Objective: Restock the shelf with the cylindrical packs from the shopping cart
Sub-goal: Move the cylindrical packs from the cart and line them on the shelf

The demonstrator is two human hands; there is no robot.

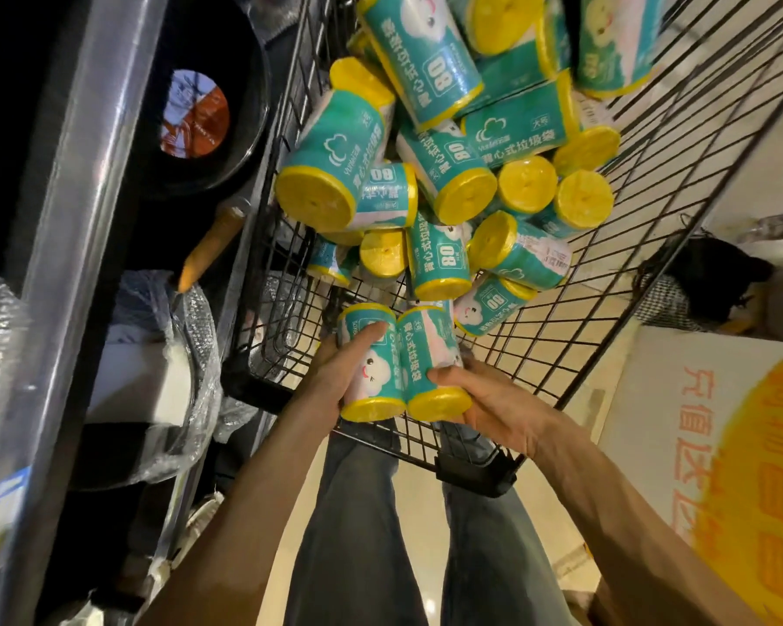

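Note:
Several teal cylindrical packs with yellow ends (444, 173) lie piled in the black wire shopping cart (652, 246). At the cart's near end, my left hand (335, 377) grips one pack (374, 377) from its left side, thumb across the top. My right hand (493, 404) grips a second pack (426, 363) beside it, fingers curled under its yellow end. The two packs lie side by side, touching, above the cart's near rim.
A metal shelf upright (87, 219) runs along the left, with a black pan (209, 115), a wooden-handled pan (213, 241) and plastic-wrapped cookware (163, 354) on the shelves. A white and orange carton (719, 445) stands on the right. My legs are below the cart.

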